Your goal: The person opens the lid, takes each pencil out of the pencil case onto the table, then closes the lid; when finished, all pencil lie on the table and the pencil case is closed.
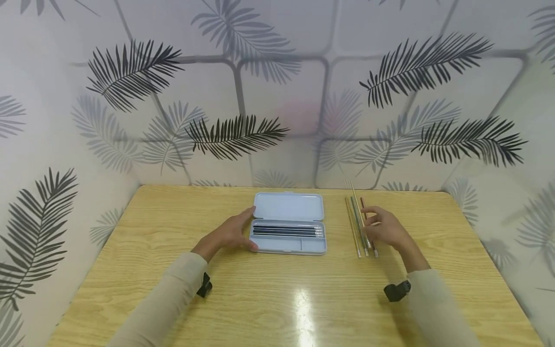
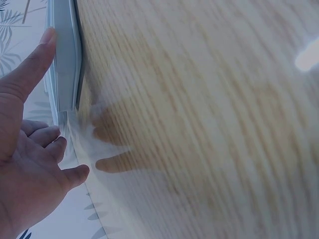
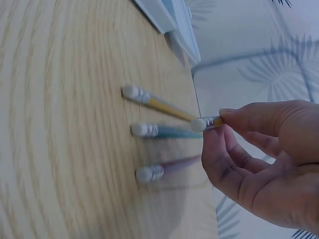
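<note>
A pale blue pencil case (image 1: 275, 245) lies with its lid (image 1: 288, 207) folded back, and several dark pencils (image 1: 284, 231) rest side by side in its long rear compartment. My left hand (image 1: 231, 233) is at the case's left end; its straight thumb touches the side near the front corner, with the fingers spread loosely behind. My right hand (image 1: 386, 229) pinches a yellow pencil (image 3: 200, 124) near its white eraser end between thumb and fingers, raised above the table. Below it lie a yellow pencil (image 3: 162, 105), a teal pencil (image 3: 172, 132) and a dark red pencil (image 3: 177, 165).
The light wood table (image 1: 260, 299) ends at a leaf-patterned curtain (image 1: 282, 96) behind and at both sides. Two smaller front compartments of the case hold nothing. Dark wrist cameras (image 1: 396, 291) are strapped at both cuffs.
</note>
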A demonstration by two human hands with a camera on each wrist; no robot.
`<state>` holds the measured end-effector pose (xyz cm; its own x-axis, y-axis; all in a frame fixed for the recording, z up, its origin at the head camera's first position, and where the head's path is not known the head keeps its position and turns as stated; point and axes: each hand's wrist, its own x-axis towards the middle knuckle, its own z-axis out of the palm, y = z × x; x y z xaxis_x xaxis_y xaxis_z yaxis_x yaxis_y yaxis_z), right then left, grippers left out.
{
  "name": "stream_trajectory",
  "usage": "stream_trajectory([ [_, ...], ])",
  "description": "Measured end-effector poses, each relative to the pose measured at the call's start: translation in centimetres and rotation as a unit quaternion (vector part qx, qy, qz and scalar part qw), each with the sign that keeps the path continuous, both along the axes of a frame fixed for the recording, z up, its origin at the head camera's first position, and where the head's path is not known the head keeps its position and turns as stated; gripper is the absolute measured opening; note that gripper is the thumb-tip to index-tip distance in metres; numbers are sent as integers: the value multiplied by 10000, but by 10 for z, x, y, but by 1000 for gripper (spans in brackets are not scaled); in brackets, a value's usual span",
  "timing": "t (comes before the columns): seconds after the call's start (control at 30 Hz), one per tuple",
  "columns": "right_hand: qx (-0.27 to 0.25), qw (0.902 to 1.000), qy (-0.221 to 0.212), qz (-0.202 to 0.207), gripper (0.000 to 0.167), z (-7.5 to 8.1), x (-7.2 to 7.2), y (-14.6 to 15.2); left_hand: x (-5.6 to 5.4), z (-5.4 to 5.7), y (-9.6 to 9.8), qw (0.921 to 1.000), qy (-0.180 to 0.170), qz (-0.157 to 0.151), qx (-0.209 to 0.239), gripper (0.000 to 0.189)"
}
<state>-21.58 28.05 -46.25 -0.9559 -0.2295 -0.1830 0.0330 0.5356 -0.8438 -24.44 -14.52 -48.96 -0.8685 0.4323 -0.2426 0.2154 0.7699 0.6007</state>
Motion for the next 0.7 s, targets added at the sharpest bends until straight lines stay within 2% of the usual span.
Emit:
stream_trajectory([
  [0.23, 538, 9978, -208, -312, 56, -8, 6, 20, 0, 1, -1, 10000, -63, 72, -23, 123],
  [0.43, 1198, 9902, -324, -644, 54, -12, 7, 25, 0, 0, -1, 10000, -57, 38, 12, 123],
  [0.53, 1483, 9863, -300, -661, 54, -14, 6, 24, 0, -1, -2, 10000, -47, 37, 4, 124],
  [0.7, 1992, 9782, 12, -579, 55, -16, 4, 20, 0, -1, -1, 10000, -36, 46, 11, 123],
])
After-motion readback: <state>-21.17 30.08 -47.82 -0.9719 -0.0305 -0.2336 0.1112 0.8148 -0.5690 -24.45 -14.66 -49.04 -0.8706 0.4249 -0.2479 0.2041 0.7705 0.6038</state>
